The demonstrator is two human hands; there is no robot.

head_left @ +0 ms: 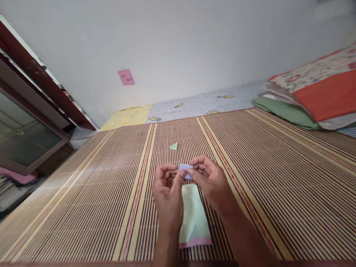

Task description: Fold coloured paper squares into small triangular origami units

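Both hands hold a small lavender piece of paper between them, raised over the striped mat. My left hand pinches its left side, thumb in front and fingers curled behind. On the right edge, my right hand grips it with thumb and fingertips. Whether the paper is folded, I cannot tell. Below the hands lies a pale green sheet with a pink strip along its near edge, partly hidden by my left hand and wrist. Farther off, a small folded green paper rests on the mat.
The striped bamboo mat spans the bed. Along the wall runs patterned bedding. Folded quilts and a red pillow are stacked at the right. A pink note is on the wall. A glass-fronted cabinet stands left.
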